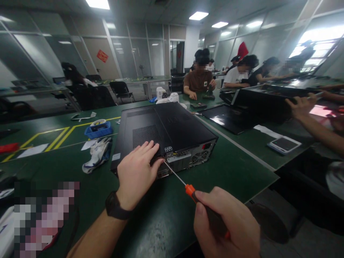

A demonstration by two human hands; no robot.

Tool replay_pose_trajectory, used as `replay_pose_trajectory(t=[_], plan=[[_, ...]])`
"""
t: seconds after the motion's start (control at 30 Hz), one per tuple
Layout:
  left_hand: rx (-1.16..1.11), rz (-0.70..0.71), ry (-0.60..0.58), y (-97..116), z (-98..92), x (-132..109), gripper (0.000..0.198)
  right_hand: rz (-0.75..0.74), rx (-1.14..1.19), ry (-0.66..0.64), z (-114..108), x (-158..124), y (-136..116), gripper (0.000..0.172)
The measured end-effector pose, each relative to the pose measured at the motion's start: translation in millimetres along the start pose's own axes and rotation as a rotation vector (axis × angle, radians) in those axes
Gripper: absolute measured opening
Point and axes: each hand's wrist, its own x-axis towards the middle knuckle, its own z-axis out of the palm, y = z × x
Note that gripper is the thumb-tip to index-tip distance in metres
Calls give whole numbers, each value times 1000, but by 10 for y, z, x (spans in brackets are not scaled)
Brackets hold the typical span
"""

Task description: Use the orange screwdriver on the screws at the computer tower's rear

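A black desktop computer case (172, 122) lies flat on the green table, its metal rear panel with fan grille and red switch turned toward me. My left hand (139, 166) rests on the near edge of its top, fingers stretched out together and thumb bent over the rear edge. In my right hand (227, 222) is a screwdriver (191, 190) with an orange and dark handle, the fingers wrapped round it. Its thin shaft points up and left, and the tip meets the rear panel beside my left thumb. Whatever lies under the tip is too small to make out.
Left of the case are a blue basket (98, 131) and work gloves (97, 156). White equipment (168, 96) stands behind it. To the right, a co-worker's hand (301, 105) touches another black case (262, 102), near a small scale (284, 144). More people sit farther back.
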Motion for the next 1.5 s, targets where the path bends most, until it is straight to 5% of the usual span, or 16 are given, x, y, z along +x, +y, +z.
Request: replay_pose_trajectory(t=[0.97, 1.5], plan=[[3, 11, 21, -7, 23, -27, 38, 87, 47, -4, 35, -36, 54, 26], [14, 17, 21, -2, 20, -33, 38, 8, 119, -99, 23, -70, 57, 31]])
